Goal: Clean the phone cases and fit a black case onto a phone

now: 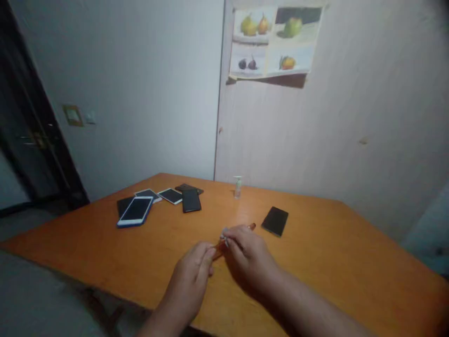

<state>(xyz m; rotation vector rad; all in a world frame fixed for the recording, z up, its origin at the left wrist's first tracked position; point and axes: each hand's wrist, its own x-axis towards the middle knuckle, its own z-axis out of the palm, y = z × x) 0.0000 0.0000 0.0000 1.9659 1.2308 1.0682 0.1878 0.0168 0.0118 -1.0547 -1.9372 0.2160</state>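
Note:
My left hand [192, 274] is closed around the near end of a slim reddish-brown object [219, 249], just above the front part of the table. My right hand [245, 248] pinches a small crumpled whitish cloth or tissue [223, 232] against the same object. Its far tip sticks out beyond my right knuckles. Fingers cover most of its length, so its exact kind cannot be made out. A dark phone [275, 221] lies flat a little beyond my right hand.
On the orange-brown table [315, 262], a blue-edged phone [136, 211], a black phone [191, 201], a white phone [170, 196] and others lie at the left. A small clear pump bottle [237, 188] stands near the wall. A fruit poster [273, 42] hangs above.

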